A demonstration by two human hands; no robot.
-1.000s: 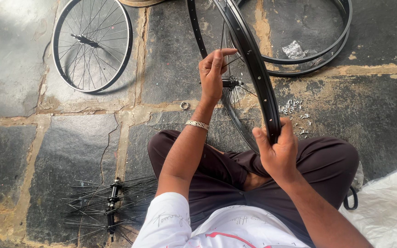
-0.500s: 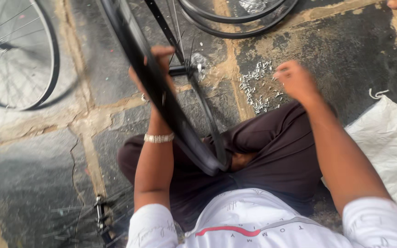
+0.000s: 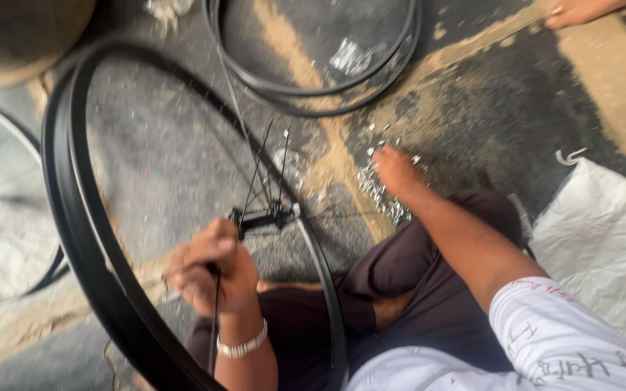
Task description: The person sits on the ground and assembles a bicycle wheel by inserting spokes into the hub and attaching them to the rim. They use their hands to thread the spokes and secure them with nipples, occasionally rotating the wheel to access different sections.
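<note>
The black bicycle rim (image 3: pixel 85 246) is stood tilted over the lap, its hub (image 3: pixel 262 216) at the middle. A thin spoke (image 3: pixel 215 311) is pinched in the left hand (image 3: pixel 211 271). The right hand (image 3: pixel 398 170) is laid open on small metal bits (image 3: pixel 378 192) on the stone floor (image 3: pixel 487 108).

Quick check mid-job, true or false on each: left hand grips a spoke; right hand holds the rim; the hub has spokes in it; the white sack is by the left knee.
1. Left hand grips a spoke: true.
2. Right hand holds the rim: false, it reaches to small silvery bits on the floor.
3. Hub has spokes in it: true.
4. White sack lies by the left knee: false, it lies on the right.
</note>
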